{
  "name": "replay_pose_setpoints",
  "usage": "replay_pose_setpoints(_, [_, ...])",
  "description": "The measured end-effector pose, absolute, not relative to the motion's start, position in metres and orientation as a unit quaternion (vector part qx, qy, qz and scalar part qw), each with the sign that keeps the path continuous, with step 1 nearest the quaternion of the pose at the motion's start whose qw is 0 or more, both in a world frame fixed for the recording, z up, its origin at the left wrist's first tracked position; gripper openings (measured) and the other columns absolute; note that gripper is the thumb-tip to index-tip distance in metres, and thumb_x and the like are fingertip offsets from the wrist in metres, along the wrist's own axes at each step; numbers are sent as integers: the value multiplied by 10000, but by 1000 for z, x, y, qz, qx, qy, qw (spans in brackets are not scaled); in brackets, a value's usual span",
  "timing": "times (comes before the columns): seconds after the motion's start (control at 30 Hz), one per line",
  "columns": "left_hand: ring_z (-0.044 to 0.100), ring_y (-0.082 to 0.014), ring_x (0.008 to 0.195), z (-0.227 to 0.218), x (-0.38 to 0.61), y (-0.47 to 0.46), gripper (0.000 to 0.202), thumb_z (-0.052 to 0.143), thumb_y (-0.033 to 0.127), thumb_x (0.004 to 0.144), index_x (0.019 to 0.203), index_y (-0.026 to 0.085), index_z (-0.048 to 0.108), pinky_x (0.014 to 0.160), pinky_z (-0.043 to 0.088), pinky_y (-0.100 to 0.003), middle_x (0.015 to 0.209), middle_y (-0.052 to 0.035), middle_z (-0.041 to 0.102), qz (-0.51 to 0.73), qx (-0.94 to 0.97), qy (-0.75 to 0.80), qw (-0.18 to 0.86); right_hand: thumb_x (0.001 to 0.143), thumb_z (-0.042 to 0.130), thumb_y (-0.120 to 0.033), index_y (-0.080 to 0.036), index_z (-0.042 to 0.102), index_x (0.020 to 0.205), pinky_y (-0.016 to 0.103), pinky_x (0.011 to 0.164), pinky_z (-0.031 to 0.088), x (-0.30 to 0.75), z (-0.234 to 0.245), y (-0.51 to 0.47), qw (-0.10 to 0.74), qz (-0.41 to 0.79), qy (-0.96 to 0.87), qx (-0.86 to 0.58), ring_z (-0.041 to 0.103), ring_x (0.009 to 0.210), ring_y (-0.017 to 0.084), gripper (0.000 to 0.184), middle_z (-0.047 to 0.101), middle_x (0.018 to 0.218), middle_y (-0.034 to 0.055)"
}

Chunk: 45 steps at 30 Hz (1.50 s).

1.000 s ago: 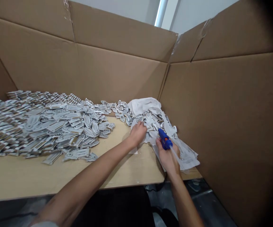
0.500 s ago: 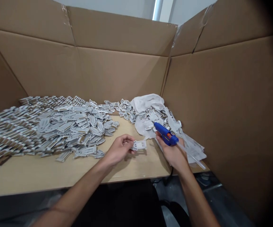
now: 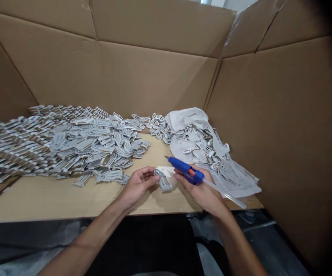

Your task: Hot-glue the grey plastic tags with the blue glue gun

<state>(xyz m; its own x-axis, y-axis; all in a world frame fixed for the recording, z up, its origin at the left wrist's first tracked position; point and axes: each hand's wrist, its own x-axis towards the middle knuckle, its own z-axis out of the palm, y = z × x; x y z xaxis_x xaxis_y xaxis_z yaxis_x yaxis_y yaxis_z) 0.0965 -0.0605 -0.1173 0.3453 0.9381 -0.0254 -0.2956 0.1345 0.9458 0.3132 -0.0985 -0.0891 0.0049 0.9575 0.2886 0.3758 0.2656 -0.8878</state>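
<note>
left hand [image 3: 138,186] pinches a grey plastic clip [image 3: 163,181] between thumb and fingers, the clip sticking out past the fingertips; right hand [image 3: 203,197] wraps a blue hot glue gun [image 3: 186,170], its nozzle pointing left, just beyond the clip.

The light around me is soft and even, falling from somewhere above, so the cardboard wall [image 3: 157,80] reads as a flat, muted brown with no hard glare. Only faint shadows fall on the wooden tabletop [image 3: 39,199] beneath my left hand [image 3: 138,186] and right hand [image 3: 203,195], while the floor [image 3: 252,226] near me sits dimmer. The wide lens bends the box's straight edges, and a blurry black shade swallows the right edge of the view, darkest at the top.
</note>
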Motion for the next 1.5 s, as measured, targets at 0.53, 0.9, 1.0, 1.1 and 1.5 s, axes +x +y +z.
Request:
replay_pose_setpoints(0.53, [662,-130,692,-118,103,-72,403,680,152,832,1217,138,565,676,510,-248,922,-81,732,414,513,298,690,853,717,-191,-208,704,819,277,683,469,293,-101,-96,478,197,-706,-484,618,709,175,40,691,780,-3])
replay_pose_setpoints(0.9, [589,-119,710,-120,101,-69,234,611,108,805,1034,130,652,689,474,-224,761,-16,628,391,591,300,638,870,673,-119,-217,687,786,265,696,454,287,-106,-96,449,169,-741,-470,638,748,176,130,709,804,3])
replay_pose_setpoints(1.0, [579,-112,676,-122,100,-69,210,634,157,849,1057,128,650,681,461,-234,759,-7,609,391,595,312,629,876,659,-116,-227,715,868,279,724,483,285,-112,-94,455,153,-745,-463,659,794,190,125,720,866,19])
replay_pose_setpoints(1.1, [583,-106,648,-122,102,-69,183,665,198,867,1033,125,642,695,471,-240,725,1,604,406,574,319,636,843,681,-105,-240,741,1046,308,862,523,282,-115,-92,493,122,-743,-435,683,994,222,251,711,1101,61])
replay_pose_setpoints(1.5, [742,-201,792,-125,106,-67,459,864,366,785,1010,136,536,541,442,-209,983,-174,769,511,409,347,672,930,698,-534,-216,658,890,282,626,393,316,-105,-94,426,178,-697,-548,530,676,170,323,583,737,-18])
